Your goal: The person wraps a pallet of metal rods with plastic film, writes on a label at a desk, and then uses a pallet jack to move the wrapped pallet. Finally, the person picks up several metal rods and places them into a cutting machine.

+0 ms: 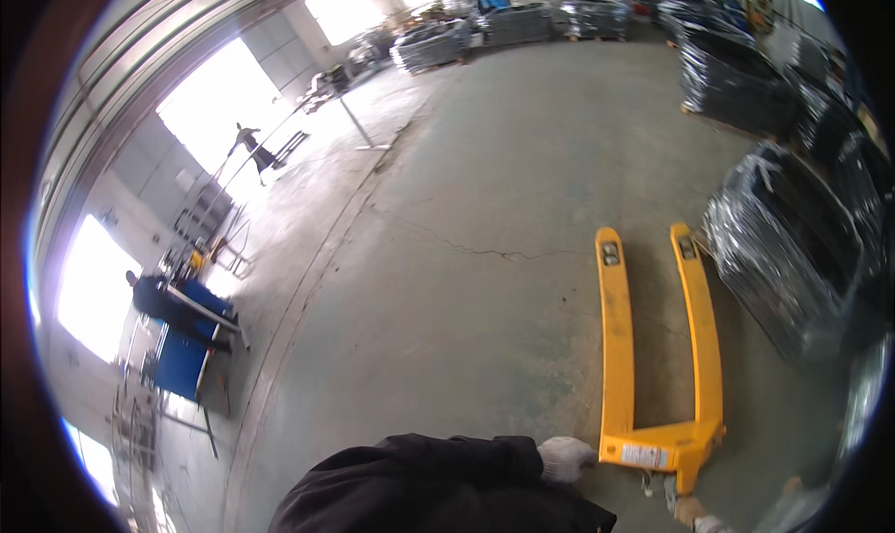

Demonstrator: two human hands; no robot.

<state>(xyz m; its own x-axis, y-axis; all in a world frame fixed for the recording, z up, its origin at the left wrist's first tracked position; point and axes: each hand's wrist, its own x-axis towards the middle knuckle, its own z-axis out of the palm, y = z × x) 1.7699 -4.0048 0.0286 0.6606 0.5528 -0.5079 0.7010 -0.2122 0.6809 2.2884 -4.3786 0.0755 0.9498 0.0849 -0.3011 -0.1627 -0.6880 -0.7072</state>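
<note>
A yellow pallet jack [615, 346] stands on the floor at the lower right, its two forks pointing away from me with nothing on them. My left hand [567, 458], in a white glove, is just left of the jack's crossbar and apart from it. It looks rounded, but its fingers cannot be made out. The dark sleeve [419, 477] of that arm spans the lower edge. At the bottom edge my right hand [690, 511] appears small and partly cut off, closed at the near, handle end of the jack. Most of the handle is hidden.
Black film-wrapped loads [792, 235] line the right side, the nearest close to the right fork. More wrapped pallets [597, 15] stand at the back. On the left, one person [168, 304] is at a blue bench [182, 360]; another person [250, 146] is by a bright doorway.
</note>
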